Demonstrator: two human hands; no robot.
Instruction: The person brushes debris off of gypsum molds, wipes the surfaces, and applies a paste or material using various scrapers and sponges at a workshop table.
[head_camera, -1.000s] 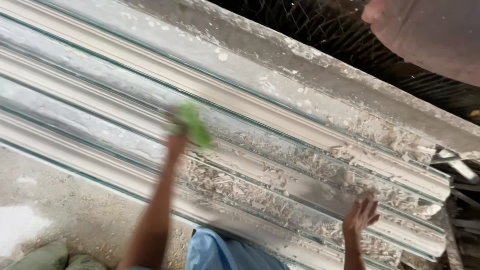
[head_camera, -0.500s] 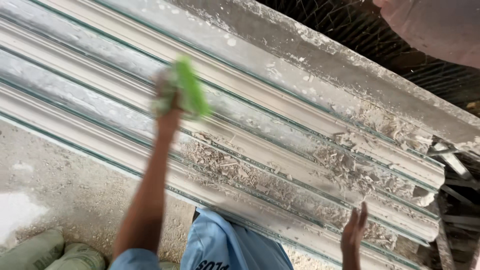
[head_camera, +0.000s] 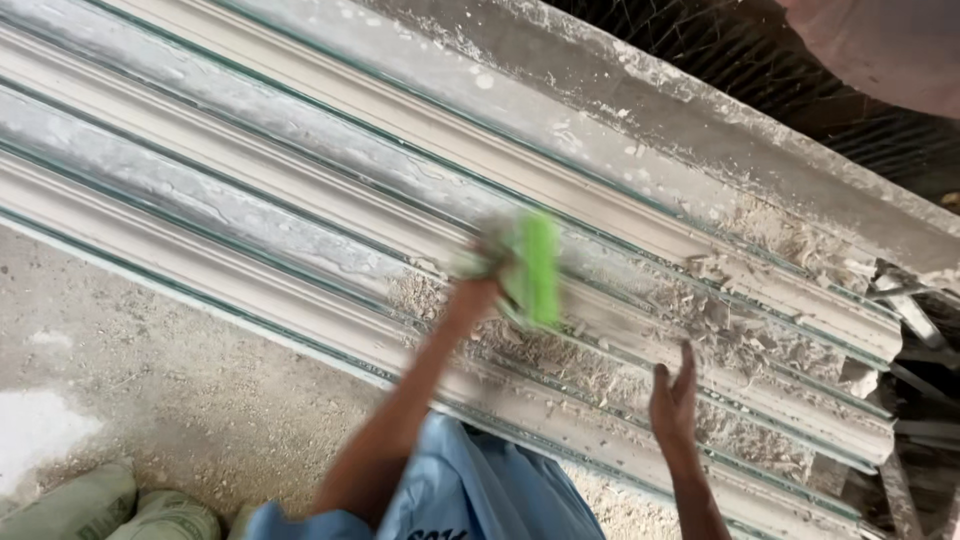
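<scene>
— Moved down and to the right since before: left hand (head_camera: 490, 262) with the green scrubber (head_camera: 538, 268).
— Holding it tight?
— Yes, wrapped around it, pressed on the long white moulding strips (head_camera: 300, 190), among the crumbly bits (head_camera: 590, 370).
— And the right hand (head_camera: 672, 398)?
— Fingers straight and open, holding nothing, touching the near strip's edge.

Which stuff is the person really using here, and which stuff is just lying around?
In use:
- left hand, blurred, holding a green tool
- long white ribbed moulding with crumbly bits on it
- right hand, open, by the moulding's near edge

Just lying about:
- pale sacks on the ground
- wire mesh behind
</scene>
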